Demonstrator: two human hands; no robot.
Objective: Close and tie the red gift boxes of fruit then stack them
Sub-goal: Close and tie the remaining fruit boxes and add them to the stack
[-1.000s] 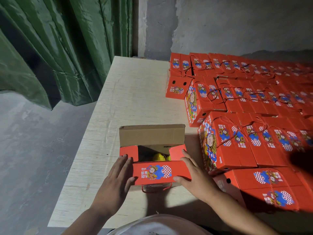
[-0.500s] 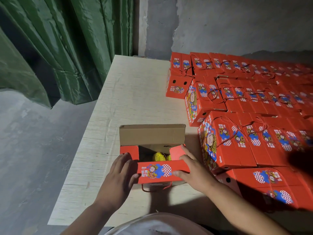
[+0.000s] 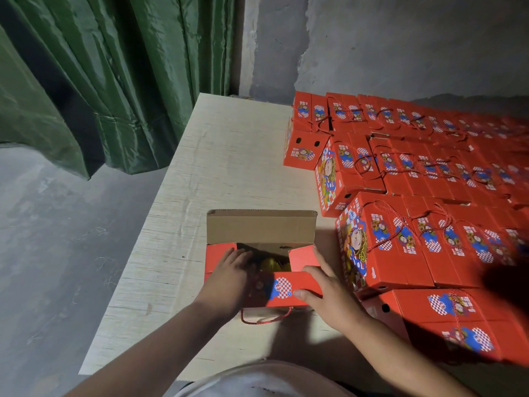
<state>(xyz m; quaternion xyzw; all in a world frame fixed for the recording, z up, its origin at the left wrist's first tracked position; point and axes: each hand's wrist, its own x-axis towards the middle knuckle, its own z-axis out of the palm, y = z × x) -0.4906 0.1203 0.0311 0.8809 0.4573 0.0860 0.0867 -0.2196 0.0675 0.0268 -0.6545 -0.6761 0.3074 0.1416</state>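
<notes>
Over the open box [image 3: 262, 233], both hands' grip [image 3: 329, 296] presses flaps.

An open gift box [image 3: 262, 270] stands on the counter [image 3: 229, 156] near its front edge, its rear flap [image 3: 261, 226] upright behind the opening. Fruit [image 3: 270, 263] lies inside. The left hand [image 3: 229, 277] rests on the box's left side flap with its fingers at the opening; the right hand [image 3: 329, 293] holds the right end of the front flap [image 3: 289, 287]. A cord handle [image 3: 266, 318] hangs at the box's near side. To the right, closed gift boxes [image 3: 415, 173] stand in rows reaching back to the wall [image 3: 400, 38]. A curtain [image 3: 114, 67] hangs behind and left of the counter, above the floor [image 3: 57, 239].
</notes>
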